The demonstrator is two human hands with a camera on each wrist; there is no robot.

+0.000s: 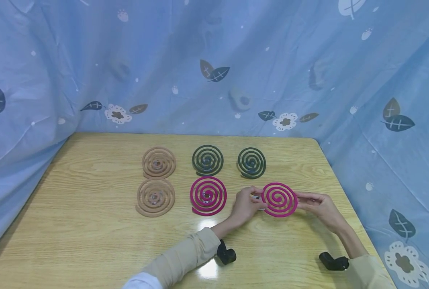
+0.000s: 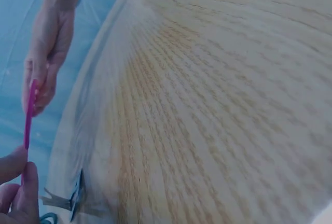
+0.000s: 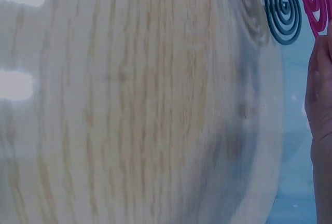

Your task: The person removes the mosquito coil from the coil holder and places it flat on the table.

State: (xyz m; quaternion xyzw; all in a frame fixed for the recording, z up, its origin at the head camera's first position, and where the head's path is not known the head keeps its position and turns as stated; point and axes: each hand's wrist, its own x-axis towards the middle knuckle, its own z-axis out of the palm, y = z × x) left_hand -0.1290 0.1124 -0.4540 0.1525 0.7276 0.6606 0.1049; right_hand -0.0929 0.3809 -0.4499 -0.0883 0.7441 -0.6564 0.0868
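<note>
Between my two hands is a magenta mosquito coil [image 1: 279,200], held at opposite edges. My left hand [image 1: 244,205] pinches its left rim, and my right hand [image 1: 323,208] pinches the right rim. In the left wrist view the coil [image 2: 29,117] appears edge-on, raised off the table. A small metal stand [image 2: 73,199] is near my left fingers there; in the head view a bit of metal shows by the left thumb. Left of my left hand, a second magenta coil [image 1: 208,196] sits over a small metal stand.
Two dark green coils [image 1: 207,160] [image 1: 252,162] lie in the back row. Two tan coils [image 1: 158,162] [image 1: 156,197] lie at left, one behind the other. Black wrist-worn pieces [image 1: 226,253] [image 1: 334,261] are at both forearms. Blue patterned cloth [image 1: 214,100] surrounds the wooden table [image 1: 91,224].
</note>
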